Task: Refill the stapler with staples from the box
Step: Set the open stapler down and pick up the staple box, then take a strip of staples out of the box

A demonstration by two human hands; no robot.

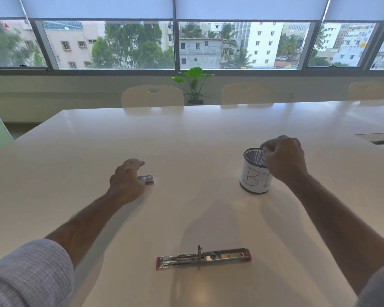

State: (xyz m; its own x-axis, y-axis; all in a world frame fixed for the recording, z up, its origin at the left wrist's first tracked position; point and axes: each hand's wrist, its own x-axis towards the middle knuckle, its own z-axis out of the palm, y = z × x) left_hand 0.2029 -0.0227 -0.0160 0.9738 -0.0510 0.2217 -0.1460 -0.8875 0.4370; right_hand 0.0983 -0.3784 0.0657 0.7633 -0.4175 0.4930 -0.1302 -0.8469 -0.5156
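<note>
We see the stapler [203,258] lying flat on the white table [186,140], near the front edge & roughly centre, swung fully open so both halves stretch out in one line, red ends at left and right, metal staple channel facing up. Whether any staples sit in the channel we can't tell. The staple box [147,180], small, blue/white, lies on the table further back & left of centre, well apart from the stapler. Our left hand [126,180] rests over the box's left end, fingers curled loosely w/ the fingertips above it; it looks to touch the box, but whether it actually grips it we can't tell, the palm hides that part. Our right hand [284,159] is off to the right, at the rim of a mesh cup [253,173] wrapped in white paper w/ handwritten letters "BI" showing. Fingers there are bunched together over the cup's opening, closed into a pinch; if sth small is held between them, it's hidden from us. The cup stands upright, well right of the box. Both forearms bare, grey sleeves [27,273] pushed up near the elbows.
</note>
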